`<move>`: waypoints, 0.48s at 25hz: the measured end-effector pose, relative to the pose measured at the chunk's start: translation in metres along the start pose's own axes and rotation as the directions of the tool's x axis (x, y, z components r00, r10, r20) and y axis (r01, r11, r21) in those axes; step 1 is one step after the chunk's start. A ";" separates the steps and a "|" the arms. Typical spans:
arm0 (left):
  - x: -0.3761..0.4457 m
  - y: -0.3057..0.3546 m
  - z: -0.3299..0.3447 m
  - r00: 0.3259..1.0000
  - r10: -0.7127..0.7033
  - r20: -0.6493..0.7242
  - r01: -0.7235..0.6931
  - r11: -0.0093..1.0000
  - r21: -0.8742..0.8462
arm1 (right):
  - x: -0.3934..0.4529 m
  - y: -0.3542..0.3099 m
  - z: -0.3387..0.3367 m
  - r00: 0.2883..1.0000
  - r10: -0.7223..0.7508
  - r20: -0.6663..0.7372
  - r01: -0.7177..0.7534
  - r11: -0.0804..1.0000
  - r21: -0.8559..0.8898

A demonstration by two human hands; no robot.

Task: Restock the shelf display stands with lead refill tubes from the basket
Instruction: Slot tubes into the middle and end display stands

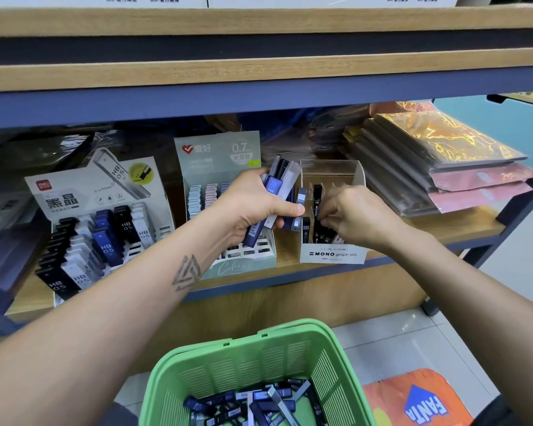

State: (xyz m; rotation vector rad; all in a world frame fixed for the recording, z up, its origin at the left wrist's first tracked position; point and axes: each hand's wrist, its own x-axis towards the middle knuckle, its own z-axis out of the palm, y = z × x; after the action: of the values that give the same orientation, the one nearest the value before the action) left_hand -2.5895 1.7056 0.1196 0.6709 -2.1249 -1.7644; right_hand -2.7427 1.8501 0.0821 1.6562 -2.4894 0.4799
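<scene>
Head view:
Left hand: grip clenched round a bunch of lead tubes, held above the green-grey stand.
Right hand: fingertips pinch one dark tube inside the clear stand.
Basket: green, low centre, more tubes loose inside.
Left stand: on shelf, partly stocked.

Both bare forearms reach forward and up from the bottom corners, the left one marked with a triangular tattoo near the wrist. The left hand is curled in a firm grip, thumb laid across the front. The right hand is bent down at the wrist, fingertips bunched, apparently pinching something too hidden to tell.
</scene>
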 end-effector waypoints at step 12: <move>-0.003 0.001 0.003 1.000 -0.008 0.000 0.008 1.000 -0.007 | -0.012 0.001 -0.005 0.972 0.221 0.076 -0.214 0.972 -0.091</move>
State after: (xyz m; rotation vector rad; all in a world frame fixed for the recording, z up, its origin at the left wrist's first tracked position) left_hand -2.5887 1.7097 0.1206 0.6786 -2.1183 -1.7753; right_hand -2.7390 1.8620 0.0835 1.4094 -2.7292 0.3273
